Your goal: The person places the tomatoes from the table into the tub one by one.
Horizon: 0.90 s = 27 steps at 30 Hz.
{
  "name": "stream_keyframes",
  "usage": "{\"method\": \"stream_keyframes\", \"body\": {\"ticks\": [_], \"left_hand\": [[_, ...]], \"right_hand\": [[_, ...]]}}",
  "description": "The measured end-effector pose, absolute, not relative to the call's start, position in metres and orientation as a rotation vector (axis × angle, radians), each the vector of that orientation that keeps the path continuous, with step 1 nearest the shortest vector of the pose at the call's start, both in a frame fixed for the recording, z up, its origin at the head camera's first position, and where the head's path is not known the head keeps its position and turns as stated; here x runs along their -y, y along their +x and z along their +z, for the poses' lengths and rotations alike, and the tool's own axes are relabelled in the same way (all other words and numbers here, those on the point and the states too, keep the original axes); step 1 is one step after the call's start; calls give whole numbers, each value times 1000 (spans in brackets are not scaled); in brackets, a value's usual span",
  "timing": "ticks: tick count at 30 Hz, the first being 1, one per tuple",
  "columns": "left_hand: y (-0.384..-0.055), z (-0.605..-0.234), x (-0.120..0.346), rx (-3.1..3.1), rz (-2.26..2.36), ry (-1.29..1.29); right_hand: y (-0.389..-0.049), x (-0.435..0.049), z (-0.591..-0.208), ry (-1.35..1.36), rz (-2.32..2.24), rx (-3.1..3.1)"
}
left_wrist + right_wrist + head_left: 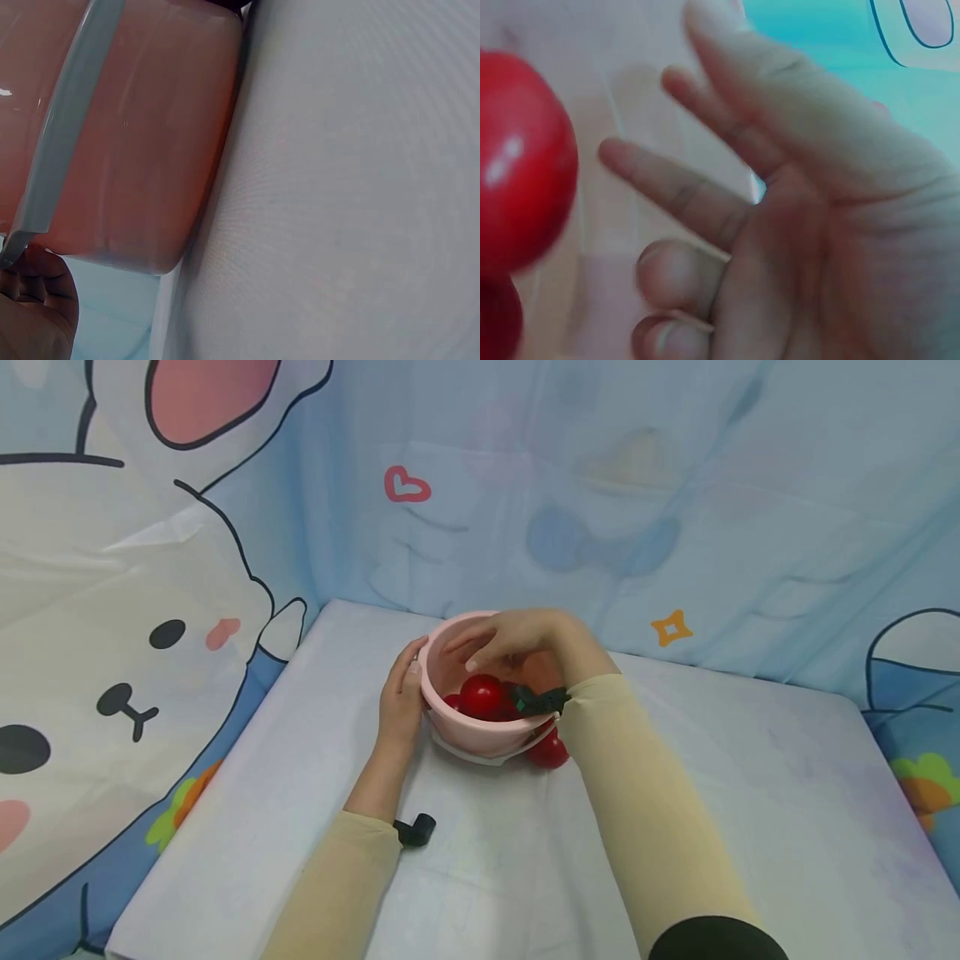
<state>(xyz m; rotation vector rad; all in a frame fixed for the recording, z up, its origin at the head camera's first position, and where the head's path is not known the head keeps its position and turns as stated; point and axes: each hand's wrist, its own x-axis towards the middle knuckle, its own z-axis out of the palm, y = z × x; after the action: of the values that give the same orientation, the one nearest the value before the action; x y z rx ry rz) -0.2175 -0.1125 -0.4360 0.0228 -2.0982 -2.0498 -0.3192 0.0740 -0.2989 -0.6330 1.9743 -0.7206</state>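
A pink bucket [480, 732] with a pale handle [64, 120] stands on the white table. On its left side my left hand [401, 697] grips it near the rim, and the left wrist view shows curled fingers by the handle's end. My right hand [517, 639] is over the bucket's mouth. Its fingers [679, 191] are spread and partly bent, with nothing in them. Inside lie several shiny red tomato-like fruits [482, 696], one of them close to the fingertips in the right wrist view. Another red fruit [550, 750] is outside, by the bucket's right front.
The white tabletop [480, 877] stretches to both sides and toward me. Behind it hangs a light blue printed curtain [487, 527], close to the bucket's far side. A black wrist camera [416, 831] sticks out from the left sleeve.
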Motion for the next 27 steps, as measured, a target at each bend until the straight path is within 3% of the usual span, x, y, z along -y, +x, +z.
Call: {"method": "stream_keyframes", "body": {"ticks": [8,16,21,27], "left_hand": [[-220,-442,114,2052,-2001,-34],[-221,-440,116,2037,-1985,-47],[-221,-443,118,2036,-1968,-44],[-220,-443,121,2037,-1967,-35]], "right_hand": [[-306,-117,-273,-813,-659,-2232],[-286,-183,-272,-907,-847,-2276],[-277,-220,-292,-821,-1046,-2390],[-278,-238,-347,-616,-1230,-2442]]}}
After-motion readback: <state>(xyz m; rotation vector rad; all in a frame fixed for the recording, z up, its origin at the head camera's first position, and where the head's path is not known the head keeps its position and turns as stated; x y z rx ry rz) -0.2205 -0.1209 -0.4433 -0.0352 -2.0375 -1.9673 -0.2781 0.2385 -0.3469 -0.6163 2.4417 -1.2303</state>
